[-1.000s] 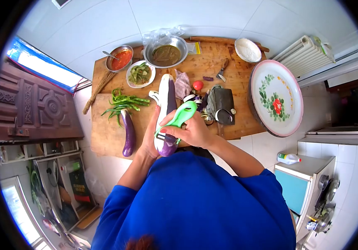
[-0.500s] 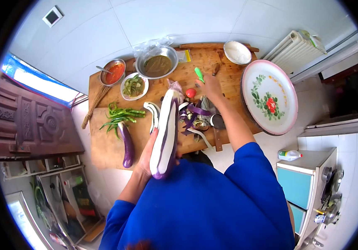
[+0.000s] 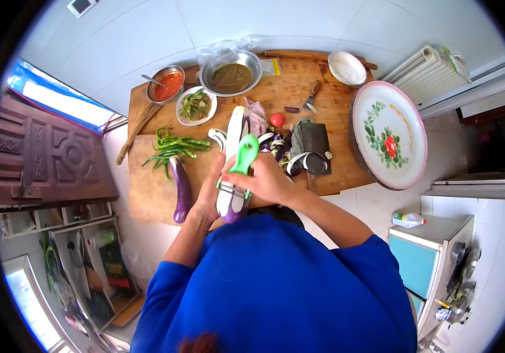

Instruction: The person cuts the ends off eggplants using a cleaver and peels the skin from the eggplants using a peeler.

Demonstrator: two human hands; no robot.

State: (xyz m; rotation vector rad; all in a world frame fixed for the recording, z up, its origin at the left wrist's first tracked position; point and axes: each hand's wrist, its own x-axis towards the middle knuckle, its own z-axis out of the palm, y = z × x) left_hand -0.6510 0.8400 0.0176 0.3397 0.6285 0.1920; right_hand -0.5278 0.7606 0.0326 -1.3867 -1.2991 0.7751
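Note:
A long, partly peeled eggplant (image 3: 235, 130), striped white and purple, points away from me with its purple end near my shirt. My left hand (image 3: 206, 199) is wrapped round its left side. In my right hand (image 3: 271, 180) is a green-handled peeler (image 3: 245, 154), its blade against the eggplant near the close end. Purple and white peels (image 3: 275, 143) lie just beyond my right hand, beside a dark wide-bladed cleaver (image 3: 316, 144) that some peels overlap. An unpeeled eggplant (image 3: 180, 191) rests on the cutting board to the left, below several green peppers (image 3: 170, 148).
At the back stand a bowl of red sauce (image 3: 170, 86), a plate of greens (image 3: 195, 106), a metal bowl of brownish liquid (image 3: 232, 78) and a white bowl (image 3: 347, 68). A tomato (image 3: 277, 119) and small knife (image 3: 312, 97) lie mid-table. A large floral tray (image 3: 386, 141) stands right.
My right hand has come back from the far side of the table with the peeler, onto the eggplant in my left hand. The view has shifted slightly.

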